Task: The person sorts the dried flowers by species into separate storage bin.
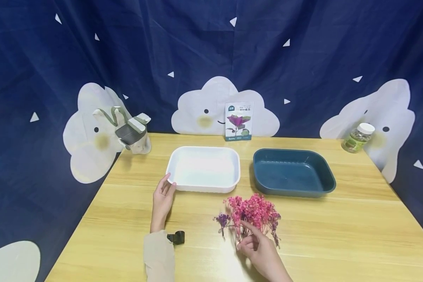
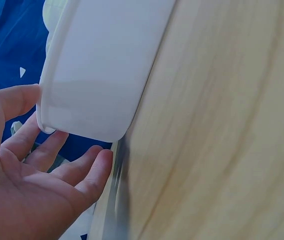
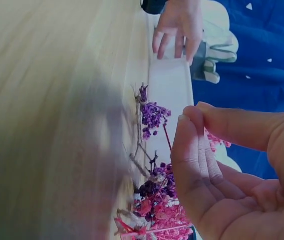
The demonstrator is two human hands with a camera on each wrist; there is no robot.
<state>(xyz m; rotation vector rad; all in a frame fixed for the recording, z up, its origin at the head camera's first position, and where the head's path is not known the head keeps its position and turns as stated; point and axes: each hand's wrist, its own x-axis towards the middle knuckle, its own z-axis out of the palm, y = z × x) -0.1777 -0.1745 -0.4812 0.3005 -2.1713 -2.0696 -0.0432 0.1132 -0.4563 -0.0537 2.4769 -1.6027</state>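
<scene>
At the front left corner of the white tray (image 1: 204,188), my left hand (image 1: 163,197) holds the rim between thumb and fingers. In the left wrist view the thumb (image 2: 24,97) lies against the rim and the lower fingers stand free under the corner. Bunches of small pink dried flowers (image 1: 255,209) lie on the table in front of the trays. Over their left side, my right hand (image 1: 259,250) pinches a thin pink sprig (image 3: 167,137), its stem partly hidden by the fingers. Left of this lies a small purple bunch (image 1: 223,220), tied around its stems.
A dark blue tray (image 1: 292,192) stands right of the white one. Behind them a seed packet (image 1: 239,122) leans on the curtain. A pot-like holder with gloves (image 1: 137,135) is at the back left, and a white-capped jar (image 1: 357,138) at the back right.
</scene>
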